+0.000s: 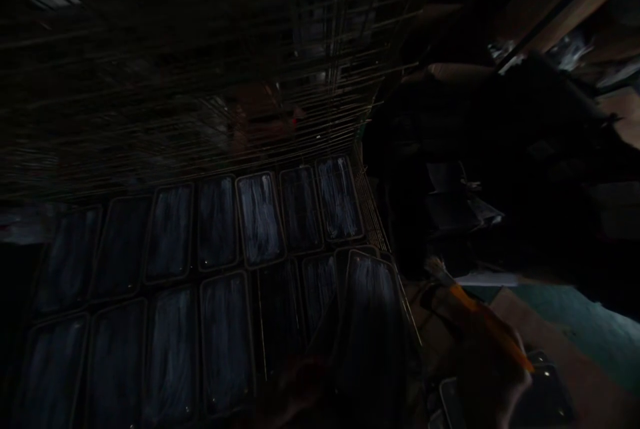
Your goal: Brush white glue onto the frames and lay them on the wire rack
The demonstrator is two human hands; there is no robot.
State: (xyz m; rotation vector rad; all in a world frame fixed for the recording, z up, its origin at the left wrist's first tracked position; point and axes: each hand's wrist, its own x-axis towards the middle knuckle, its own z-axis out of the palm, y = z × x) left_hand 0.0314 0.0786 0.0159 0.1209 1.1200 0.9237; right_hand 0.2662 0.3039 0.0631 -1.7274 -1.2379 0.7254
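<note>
The view is very dark. My right hand (475, 369) is closed around a brush (467, 302) with an orange handle, its pale bristles pointing up and left. At the bottom middle, my left hand (295, 385) shows faintly at the left edge of a dark rectangular panel (373, 302) with rounded corners and appears to grip it. This panel is tilted and overlaps the end of the near row. Two rows of similar panels (260, 215) lie to the left, several with whitish streaks on their faces.
A wire mesh rack (325, 109) rises behind the rows, and its side (373, 209) runs along their right end. Below my right hand lie more dark panels (543, 389). Brown cardboard (540, 335) rests on a green surface (595, 329) at the right. Dark shapes fill the upper right.
</note>
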